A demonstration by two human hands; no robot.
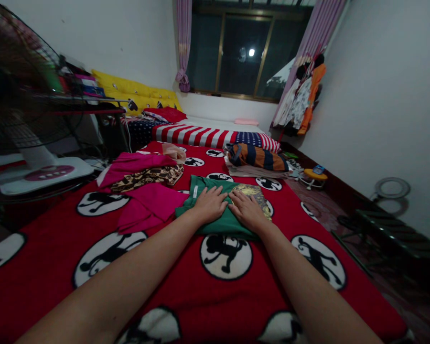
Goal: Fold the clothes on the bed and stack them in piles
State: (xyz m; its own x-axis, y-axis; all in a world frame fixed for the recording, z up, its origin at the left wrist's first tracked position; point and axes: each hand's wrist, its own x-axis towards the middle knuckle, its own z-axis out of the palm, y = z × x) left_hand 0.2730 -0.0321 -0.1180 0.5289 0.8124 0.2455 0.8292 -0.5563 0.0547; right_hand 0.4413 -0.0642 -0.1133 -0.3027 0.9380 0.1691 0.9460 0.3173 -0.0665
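Note:
A green shirt (224, 225) with a yellowish print and a small white label lies folded on the red monkey-patterned blanket (272, 272). My left hand (211, 204) rests flat on its left half, fingers stretched out. On the right half, beside the print, my right hand (249, 210) is laid flat with fingers extended. Just left of the shirt is a heap of loose clothes: a magenta garment (152, 205) and a brown patterned cloth (148, 177). Beyond my right hand sits a folded pile topped by an orange-and-navy striped garment (260, 157).
A fan (53, 172) stands at the left beside a small desk (89, 111). Behind the blanket is a bed with a striped flag-pattern cover (197, 136). At the right are a yellow stool (314, 175), a dark bench (397, 234) and hanging clothes (301, 102).

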